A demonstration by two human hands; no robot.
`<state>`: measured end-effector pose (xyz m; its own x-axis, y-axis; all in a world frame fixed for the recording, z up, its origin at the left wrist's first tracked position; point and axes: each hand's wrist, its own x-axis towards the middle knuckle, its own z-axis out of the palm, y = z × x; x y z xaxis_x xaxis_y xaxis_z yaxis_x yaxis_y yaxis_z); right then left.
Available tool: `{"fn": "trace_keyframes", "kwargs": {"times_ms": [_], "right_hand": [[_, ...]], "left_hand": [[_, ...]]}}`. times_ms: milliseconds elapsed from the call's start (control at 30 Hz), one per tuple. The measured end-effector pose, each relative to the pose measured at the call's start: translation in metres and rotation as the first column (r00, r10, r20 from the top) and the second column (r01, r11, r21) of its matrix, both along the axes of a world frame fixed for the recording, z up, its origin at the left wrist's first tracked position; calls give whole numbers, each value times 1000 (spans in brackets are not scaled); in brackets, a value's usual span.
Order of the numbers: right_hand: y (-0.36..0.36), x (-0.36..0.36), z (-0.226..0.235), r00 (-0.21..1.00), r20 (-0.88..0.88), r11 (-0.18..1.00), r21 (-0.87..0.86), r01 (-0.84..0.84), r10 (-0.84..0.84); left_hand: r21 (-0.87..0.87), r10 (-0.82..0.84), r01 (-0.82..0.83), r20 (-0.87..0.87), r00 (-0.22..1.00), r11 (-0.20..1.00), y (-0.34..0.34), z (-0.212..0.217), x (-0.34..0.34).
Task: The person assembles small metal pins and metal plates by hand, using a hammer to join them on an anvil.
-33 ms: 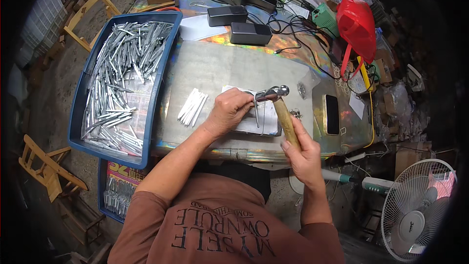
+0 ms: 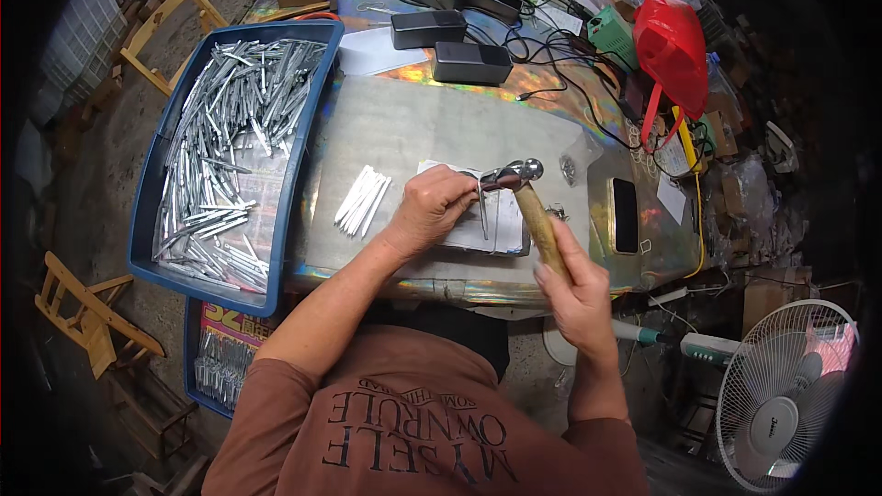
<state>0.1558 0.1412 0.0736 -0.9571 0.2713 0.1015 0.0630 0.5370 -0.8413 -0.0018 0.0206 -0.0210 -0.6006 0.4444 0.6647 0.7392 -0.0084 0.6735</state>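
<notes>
My right hand (image 2: 577,287) is wrapped round the wooden handle of a ball-peen hammer (image 2: 542,234). Its shiny metal head lies right beside the fingertips of my left hand (image 2: 432,207). Those fingers are pinched together on a thin metal piece (image 2: 483,211), which points down below the hammer head; its upper end is hidden. Beneath them a block wrapped in white paper (image 2: 503,228) rests on the table. A small bundle of thin white sticks (image 2: 363,202) lies left of my left hand.
A blue tray (image 2: 299,174) heaped with thin silvery rods stands at the left. Black boxes (image 2: 471,62) and cables lie at the back. To the right are a phone (image 2: 623,216), a red bag (image 2: 671,55) and a fan (image 2: 776,404). Small metal bits (image 2: 558,212) lie near the hammer.
My right hand has shifted slightly to the right with the hammer handle. My left hand stays in place.
</notes>
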Motion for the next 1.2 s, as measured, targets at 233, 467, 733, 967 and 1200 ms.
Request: {"fn": "trace_keyframes", "kwargs": {"times_ms": [233,467,733,967,1200], "right_hand": [[-14,4,43,931,-320,981,24,192,-175],[1,-11,39,998,-8,923,381,-54,62],[5,-22,4,996,43,909,408,-85,74],[9,-10,-6,999,-14,999,25,46,-46],[-3,-15,-56,969,193,588,-770,248,-155]], "left_hand": [[-3,-12,12,-7,1000,1000,1,2,-5],[14,8,-8,-17,1000,1000,1,2,-7],[5,2,-2,-16,1000,1000,3,1,-3],[-17,4,-4,-19,1000,1000,-1,2,-6],[-39,26,-19,173,985,999,-3,12,-5]]}}
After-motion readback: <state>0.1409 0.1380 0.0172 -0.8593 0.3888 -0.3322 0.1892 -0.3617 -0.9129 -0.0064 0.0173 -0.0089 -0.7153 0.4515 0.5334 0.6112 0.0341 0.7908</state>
